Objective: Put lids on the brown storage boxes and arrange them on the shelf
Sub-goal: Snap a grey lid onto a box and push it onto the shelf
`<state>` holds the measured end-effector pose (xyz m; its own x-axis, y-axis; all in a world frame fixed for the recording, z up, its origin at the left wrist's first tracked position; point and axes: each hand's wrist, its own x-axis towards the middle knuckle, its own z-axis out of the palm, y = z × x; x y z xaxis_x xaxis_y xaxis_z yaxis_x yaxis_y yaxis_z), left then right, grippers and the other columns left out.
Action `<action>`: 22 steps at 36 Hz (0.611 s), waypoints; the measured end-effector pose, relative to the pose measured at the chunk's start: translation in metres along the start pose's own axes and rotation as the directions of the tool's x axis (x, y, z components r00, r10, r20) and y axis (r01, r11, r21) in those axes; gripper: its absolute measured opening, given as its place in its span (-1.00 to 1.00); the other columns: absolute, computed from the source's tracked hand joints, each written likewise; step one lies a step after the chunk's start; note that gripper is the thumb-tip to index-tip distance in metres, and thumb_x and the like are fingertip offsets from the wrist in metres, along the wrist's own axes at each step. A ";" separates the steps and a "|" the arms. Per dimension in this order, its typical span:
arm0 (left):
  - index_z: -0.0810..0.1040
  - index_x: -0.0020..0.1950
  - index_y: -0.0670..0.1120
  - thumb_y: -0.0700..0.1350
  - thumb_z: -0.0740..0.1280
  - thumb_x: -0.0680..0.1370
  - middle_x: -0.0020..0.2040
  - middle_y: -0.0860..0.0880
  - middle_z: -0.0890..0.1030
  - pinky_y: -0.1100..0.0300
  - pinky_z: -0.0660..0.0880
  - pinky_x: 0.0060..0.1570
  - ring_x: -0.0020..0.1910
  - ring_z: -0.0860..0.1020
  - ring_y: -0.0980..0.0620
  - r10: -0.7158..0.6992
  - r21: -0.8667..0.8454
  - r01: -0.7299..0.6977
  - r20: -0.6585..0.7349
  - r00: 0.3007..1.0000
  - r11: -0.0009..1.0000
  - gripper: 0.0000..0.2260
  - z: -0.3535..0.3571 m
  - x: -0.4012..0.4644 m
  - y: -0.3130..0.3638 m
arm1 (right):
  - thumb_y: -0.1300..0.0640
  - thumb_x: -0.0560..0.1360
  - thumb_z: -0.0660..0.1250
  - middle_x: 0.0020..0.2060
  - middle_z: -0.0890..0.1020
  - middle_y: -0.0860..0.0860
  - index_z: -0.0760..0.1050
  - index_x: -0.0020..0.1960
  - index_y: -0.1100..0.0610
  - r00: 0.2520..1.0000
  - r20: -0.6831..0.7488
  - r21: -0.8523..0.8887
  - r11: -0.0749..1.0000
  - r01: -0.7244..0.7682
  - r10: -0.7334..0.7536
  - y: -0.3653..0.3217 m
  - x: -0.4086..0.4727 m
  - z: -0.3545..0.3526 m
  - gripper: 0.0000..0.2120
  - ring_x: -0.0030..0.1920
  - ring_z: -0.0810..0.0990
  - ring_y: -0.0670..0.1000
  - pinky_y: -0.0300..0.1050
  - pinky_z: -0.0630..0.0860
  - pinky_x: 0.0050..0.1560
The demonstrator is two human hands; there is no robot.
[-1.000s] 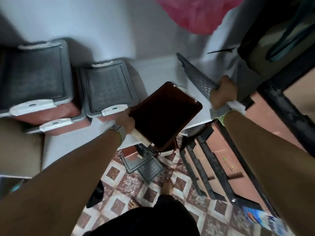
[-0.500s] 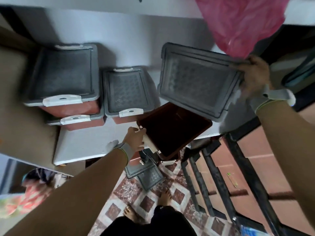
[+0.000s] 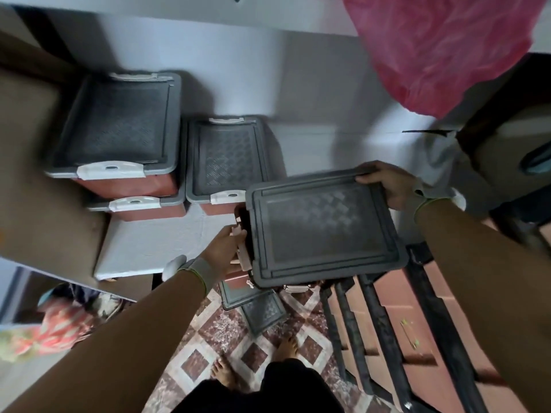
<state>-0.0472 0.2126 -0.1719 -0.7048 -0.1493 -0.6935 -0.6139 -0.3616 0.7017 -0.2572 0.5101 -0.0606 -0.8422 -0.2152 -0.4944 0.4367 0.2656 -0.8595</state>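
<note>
At nine o'clock on the white shelf (image 3: 143, 248) sit three lidded boxes (image 3: 119, 135), while my left hand (image 3: 222, 248) curls around the near-left rim of the open brown box (image 3: 243, 217) at centre. Toward three o'clock my right hand (image 3: 387, 186) pinches the grey lid's (image 3: 325, 228) far corner. I judge both light, stiff and slick, so rims and corners suit best.

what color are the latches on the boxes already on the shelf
White latches, on grey lids; head view.
</note>
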 end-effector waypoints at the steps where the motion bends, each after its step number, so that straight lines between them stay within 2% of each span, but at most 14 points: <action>1: 0.48 0.28 -0.03 -0.04 0.22 0.68 0.14 -0.15 0.62 -0.04 0.60 -0.03 0.01 0.59 -0.16 0.002 0.002 -0.002 -0.004 1.000 1.000 -0.80 -0.001 0.001 0.000 | 0.42 0.47 0.37 -0.16 0.62 0.13 0.55 0.02 0.11 0.999 0.027 -0.026 0.999 -0.025 0.025 0.004 0.005 0.003 -0.75 -0.20 0.65 0.09 -0.10 0.68 -0.23; 3: 0.49 0.28 0.00 -0.02 0.21 0.68 0.14 -0.14 0.61 -0.06 0.60 0.00 0.01 0.58 -0.15 0.010 0.016 -0.010 -0.010 1.000 1.000 -0.79 -0.002 0.001 0.000 | 0.41 0.47 0.38 -0.14 0.60 0.14 0.53 0.03 0.12 0.997 0.059 -0.070 0.996 -0.048 0.052 0.012 0.016 0.010 -0.76 -0.20 0.64 0.11 -0.07 0.67 -0.23; 4: 0.50 0.28 0.02 -0.01 0.20 0.68 0.14 -0.13 0.61 -0.07 0.61 -0.01 0.00 0.58 -0.15 0.012 0.015 -0.012 -0.014 1.000 1.000 -0.78 -0.002 0.001 0.000 | 0.40 0.46 0.39 -0.13 0.60 0.16 0.53 0.04 0.13 0.996 0.065 -0.094 0.994 -0.049 0.055 0.015 0.023 0.014 -0.76 -0.18 0.64 0.14 -0.02 0.68 -0.17; 7: 0.55 0.26 0.01 0.15 0.14 0.67 0.11 -0.12 0.61 -0.03 0.61 -0.09 -0.01 0.59 -0.14 0.013 -0.007 -0.013 -0.021 1.000 1.000 -0.67 0.000 0.000 -0.001 | 0.32 0.40 0.51 0.00 0.63 0.26 0.56 0.11 0.26 0.999 -0.031 -0.239 0.971 0.023 -0.032 0.021 0.036 0.026 -0.70 0.01 0.63 0.24 0.20 0.58 0.15; 10: 0.62 0.23 0.02 0.34 0.14 0.60 0.10 -0.08 0.67 0.00 0.59 -0.09 0.04 0.62 -0.14 0.014 -0.020 -0.014 -0.001 1.000 1.000 -0.50 -0.002 0.000 -0.003 | 0.21 0.39 0.56 0.07 0.64 0.25 0.56 0.11 0.32 0.985 -0.085 -0.376 0.920 0.109 -0.151 0.025 0.046 0.037 -0.64 0.10 0.61 0.19 0.14 0.51 0.24; 12: 0.59 0.23 0.05 0.27 0.23 0.60 0.14 -0.05 0.68 0.04 0.58 -0.09 0.05 0.64 -0.08 0.044 0.028 -0.044 -0.004 0.999 0.999 -0.61 0.000 0.000 -0.005 | 0.23 0.40 0.54 0.03 0.62 0.24 0.56 0.09 0.34 0.978 -0.057 -0.425 0.892 0.157 -0.200 0.032 0.053 0.040 -0.67 0.07 0.60 0.17 0.17 0.50 0.22; 14: 0.54 0.24 0.05 0.11 0.34 0.60 0.16 -0.05 0.68 0.11 0.55 -0.16 -0.01 0.66 0.00 0.069 0.045 -0.067 -0.041 0.997 0.997 -0.74 0.003 0.000 -0.008 | 0.26 0.42 0.53 0.05 0.62 0.27 0.55 0.14 0.40 0.972 -0.048 -0.456 0.871 0.182 -0.229 0.042 0.058 0.042 -0.63 0.10 0.60 0.22 0.22 0.49 0.24; 17: 0.52 0.27 -0.01 -0.02 0.36 0.61 0.13 -0.07 0.68 0.09 0.54 -0.13 0.01 0.64 -0.05 0.088 0.034 -0.086 -0.060 0.994 0.996 -0.75 0.006 0.001 -0.009 | 0.24 0.43 0.52 0.01 0.58 0.18 0.53 0.14 0.42 0.964 -0.075 -0.484 0.855 0.190 -0.256 0.058 0.059 0.042 -0.62 0.05 0.56 0.13 0.18 0.51 0.22; 19: 0.52 0.28 -0.03 -0.04 0.37 0.61 0.15 -0.08 0.68 0.04 0.57 -0.07 0.08 0.64 -0.10 0.101 0.019 -0.100 -0.056 0.993 0.995 -0.74 0.007 0.001 -0.008 | 0.17 0.44 0.52 -0.01 0.59 0.16 0.53 0.12 0.40 0.962 -0.133 -0.455 0.877 0.154 -0.238 0.066 0.057 0.038 -0.61 0.02 0.56 0.09 0.14 0.53 0.19; 22: 0.53 0.29 -0.07 -0.04 0.37 0.61 0.19 -0.11 0.67 0.05 0.59 -0.06 0.16 0.64 -0.14 0.099 -0.005 -0.099 -0.049 0.994 0.995 -0.72 0.006 0.001 -0.007 | -0.02 0.48 0.47 0.04 0.66 0.26 0.60 0.06 0.34 0.985 -0.133 -0.401 0.915 0.051 -0.113 0.074 0.047 0.028 -0.59 0.03 0.65 0.18 0.03 0.56 0.13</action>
<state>-0.0457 0.2210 -0.1763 -0.7438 -0.2290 -0.6279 -0.5391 -0.3498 0.7662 -0.2551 0.4935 -0.1512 -0.9208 -0.1166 -0.3721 0.2296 0.6091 -0.7591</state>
